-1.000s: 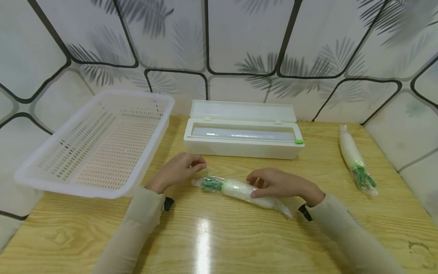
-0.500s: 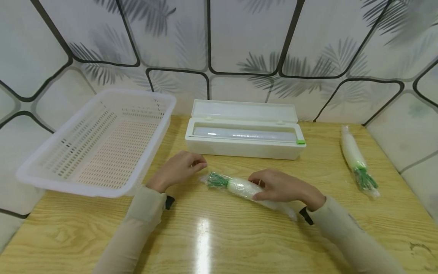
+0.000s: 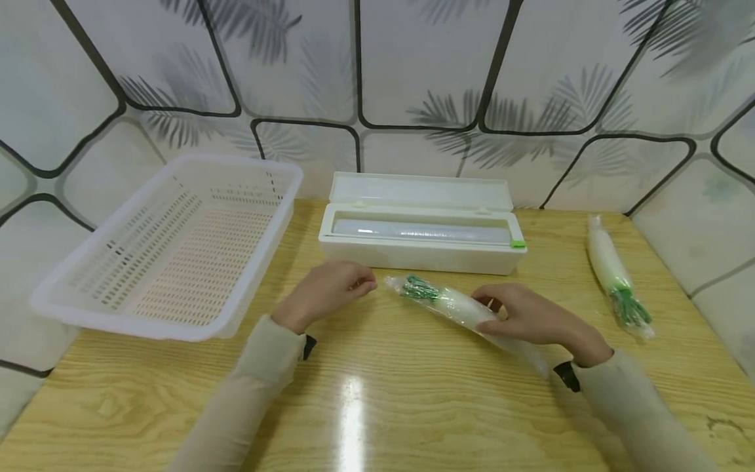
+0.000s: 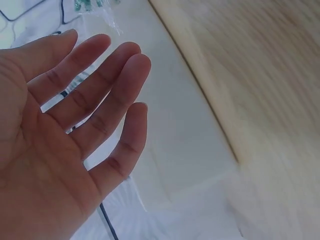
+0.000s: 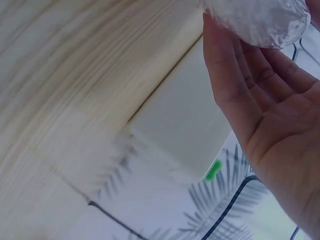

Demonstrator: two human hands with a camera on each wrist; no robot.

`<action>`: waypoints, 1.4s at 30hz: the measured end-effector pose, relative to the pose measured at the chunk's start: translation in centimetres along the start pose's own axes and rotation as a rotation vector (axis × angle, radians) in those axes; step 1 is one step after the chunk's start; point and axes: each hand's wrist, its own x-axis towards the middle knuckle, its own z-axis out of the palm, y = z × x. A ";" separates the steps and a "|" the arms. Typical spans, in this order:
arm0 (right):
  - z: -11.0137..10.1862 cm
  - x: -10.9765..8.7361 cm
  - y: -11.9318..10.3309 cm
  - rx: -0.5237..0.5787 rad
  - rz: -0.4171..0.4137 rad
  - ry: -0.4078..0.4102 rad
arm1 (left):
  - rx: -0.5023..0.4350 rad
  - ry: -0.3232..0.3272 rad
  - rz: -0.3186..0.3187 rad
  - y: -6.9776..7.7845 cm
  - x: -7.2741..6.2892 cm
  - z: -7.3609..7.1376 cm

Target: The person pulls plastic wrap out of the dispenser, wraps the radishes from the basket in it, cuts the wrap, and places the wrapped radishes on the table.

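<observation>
A white radish with trimmed green stems, wrapped in clear film (image 3: 457,305), is slanted in front of the box, green end toward the left hand. My right hand (image 3: 531,314) grips its body, thumb on the near side and fingers on the far side. In the right wrist view, the film-covered end of the radish (image 5: 265,22) sits against the fingers. My left hand (image 3: 327,292) is held over the table, just left of the stems, touching nothing. Its fingers look loosely bent and apart in the left wrist view, where the palm (image 4: 45,165) faces the camera.
Behind the hands, a white cling film box (image 3: 419,255) has its lid up, with a film roll (image 3: 419,231) inside. A white slotted basket (image 3: 277,249) stands at left. Another wrapped radish (image 3: 604,259) lies at far right. A patterned wall backs the table.
The right hand has carried the wrapped radish to the right and tilted it, its green end swinging away from me. My left hand has shifted slightly right.
</observation>
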 end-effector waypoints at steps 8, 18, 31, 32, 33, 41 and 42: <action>-0.7 -2.1 1.4 -0.022 0.057 0.053 | 0.043 0.019 0.097 2.3 1.4 0.5; -1.4 -5.5 4.1 -0.058 0.066 0.196 | 0.103 0.006 0.187 5.0 3.8 1.5; -3.8 -8.3 5.3 -0.005 0.248 0.345 | 0.200 -0.020 0.299 8.2 7.0 3.1; -4.0 -8.4 5.4 0.001 0.275 0.354 | 0.215 -0.022 0.303 8.5 7.3 3.3; -4.1 -8.5 5.5 0.005 0.301 0.359 | 0.227 -0.024 0.308 8.7 7.5 3.4; -5.1 -8.8 6.3 0.078 0.462 0.403 | 0.293 -0.052 0.346 11.0 9.0 4.3; -5.2 -8.7 6.5 0.099 0.477 0.409 | 0.302 -0.054 0.351 11.2 9.2 4.4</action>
